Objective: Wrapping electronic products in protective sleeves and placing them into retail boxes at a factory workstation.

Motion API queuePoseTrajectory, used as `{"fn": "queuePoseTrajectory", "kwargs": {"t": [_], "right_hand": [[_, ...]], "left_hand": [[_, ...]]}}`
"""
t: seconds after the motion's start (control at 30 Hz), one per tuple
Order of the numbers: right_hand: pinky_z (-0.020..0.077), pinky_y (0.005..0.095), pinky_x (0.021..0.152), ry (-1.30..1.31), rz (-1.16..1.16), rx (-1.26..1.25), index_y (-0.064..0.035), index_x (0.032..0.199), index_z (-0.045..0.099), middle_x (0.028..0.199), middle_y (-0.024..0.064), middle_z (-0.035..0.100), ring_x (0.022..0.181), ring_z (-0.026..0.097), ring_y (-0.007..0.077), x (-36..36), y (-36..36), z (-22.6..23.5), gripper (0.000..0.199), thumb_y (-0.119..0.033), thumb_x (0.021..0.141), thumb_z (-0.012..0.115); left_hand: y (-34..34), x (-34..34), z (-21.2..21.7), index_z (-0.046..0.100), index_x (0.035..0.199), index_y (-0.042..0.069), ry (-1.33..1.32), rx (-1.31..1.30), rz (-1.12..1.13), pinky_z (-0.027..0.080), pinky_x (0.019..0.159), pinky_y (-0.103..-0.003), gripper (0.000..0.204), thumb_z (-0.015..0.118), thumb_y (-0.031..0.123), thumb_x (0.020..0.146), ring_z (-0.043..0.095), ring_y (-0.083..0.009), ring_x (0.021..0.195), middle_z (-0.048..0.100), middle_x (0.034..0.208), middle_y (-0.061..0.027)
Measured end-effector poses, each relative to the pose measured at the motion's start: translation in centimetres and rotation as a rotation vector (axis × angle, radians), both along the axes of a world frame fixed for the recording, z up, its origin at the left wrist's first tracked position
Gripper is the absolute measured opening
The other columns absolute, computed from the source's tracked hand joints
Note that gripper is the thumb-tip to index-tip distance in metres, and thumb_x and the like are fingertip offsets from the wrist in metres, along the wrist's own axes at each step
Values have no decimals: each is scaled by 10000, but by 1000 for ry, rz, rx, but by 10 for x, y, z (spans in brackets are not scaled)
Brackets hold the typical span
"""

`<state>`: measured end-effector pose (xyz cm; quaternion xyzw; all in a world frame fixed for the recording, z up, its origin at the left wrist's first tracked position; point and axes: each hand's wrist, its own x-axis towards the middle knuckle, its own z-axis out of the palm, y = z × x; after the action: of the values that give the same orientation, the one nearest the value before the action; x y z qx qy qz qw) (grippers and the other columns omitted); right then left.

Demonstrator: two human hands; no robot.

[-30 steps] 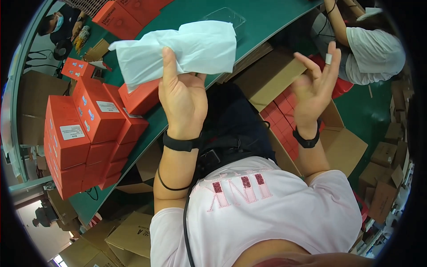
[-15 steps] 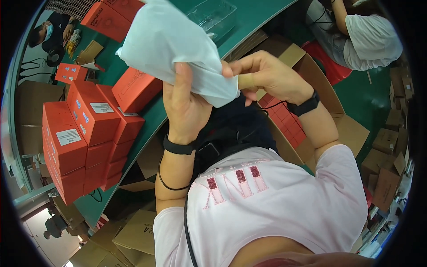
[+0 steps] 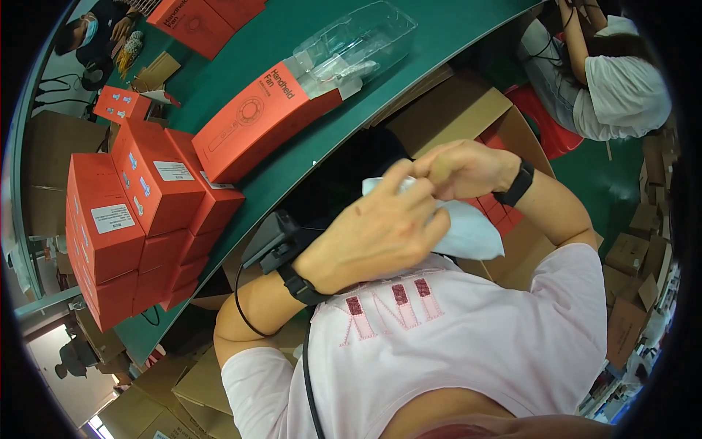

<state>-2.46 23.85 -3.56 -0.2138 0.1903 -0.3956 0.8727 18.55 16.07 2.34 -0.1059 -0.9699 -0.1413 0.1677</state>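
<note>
My left hand [image 3: 376, 234] and my right hand [image 3: 461, 167] are both closed on a white plastic bag [image 3: 472, 230], held close to my chest below the table edge. Most of the bag hangs behind my left hand. On the green table [image 3: 241, 95] in front of me lies a long orange box [image 3: 256, 124] with its end open. A clear plastic tray [image 3: 358, 40] rests beside that open end, with a white object inside it.
A stack of orange boxes [image 3: 139, 212] stands at the left of the table. More orange boxes [image 3: 205, 18] lie at the far edge. Open cardboard cartons [image 3: 468, 110] sit under the table. One person sits at the upper right [image 3: 607, 80], another at the upper left [image 3: 95, 29].
I have brought the white bag down from above the table to my chest, with both hands closing together on it. The orange box and clear tray are uncovered.
</note>
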Motion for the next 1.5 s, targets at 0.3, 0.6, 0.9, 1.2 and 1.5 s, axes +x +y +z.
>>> {"fn": "queuePoseTrajectory", "kwargs": {"t": [0.3, 0.6, 0.9, 1.2, 1.5], "right_hand": [[534, 277, 843, 1025, 112, -470, -5, 1257, 641, 1033, 45, 698, 934, 648, 115, -13, -41, 94, 545, -129, 752, 804], [528, 450, 752, 1870, 368, -1056, 70, 1077, 653, 977, 247, 707, 807, 660, 419, -62, -156, 161, 325, -144, 833, 671], [539, 408, 849, 1887, 279, -1456, 2, 1113, 702, 973, 136, 618, 914, 648, 306, -53, -193, 85, 306, -93, 823, 679], [486, 328, 946, 1446, -703, -1341, -28, 1038, 657, 1069, 97, 653, 1098, 625, 245, -46, -175, 24, 157, -126, 919, 690], [556, 319, 579, 1791, -431, -400, 171, 1205, 645, 1045, 251, 705, 803, 697, 259, -114, -147, 48, 968, -702, 789, 693]], "left_hand": [[-46, -10, 8, 675, 1029, 31, 200, 16, 191, 549, 751, -367, 354, 700, 113, 685, 652, -274, 895, 650, 944, -90], [-109, -21, 4, 258, 1563, -19, 286, 40, 785, 321, 1135, -555, 1221, 954, 265, 601, 436, -435, 1345, 491, 1463, -223], [-119, -33, -37, 76, 1608, 14, 64, 275, 939, 185, 1121, -750, 1254, 906, 265, 702, 471, -346, 1340, 612, 1353, -131], [-118, -34, -40, 574, 1391, 85, -45, -2, 900, 216, 1109, -758, 661, 784, 371, 834, 414, -404, 1364, 517, 1432, -163], [-119, -32, -31, 563, 1402, 89, -124, -19, 904, 228, 1110, -747, 767, 818, 455, 778, 380, -431, 1384, 444, 1457, -239]]}}
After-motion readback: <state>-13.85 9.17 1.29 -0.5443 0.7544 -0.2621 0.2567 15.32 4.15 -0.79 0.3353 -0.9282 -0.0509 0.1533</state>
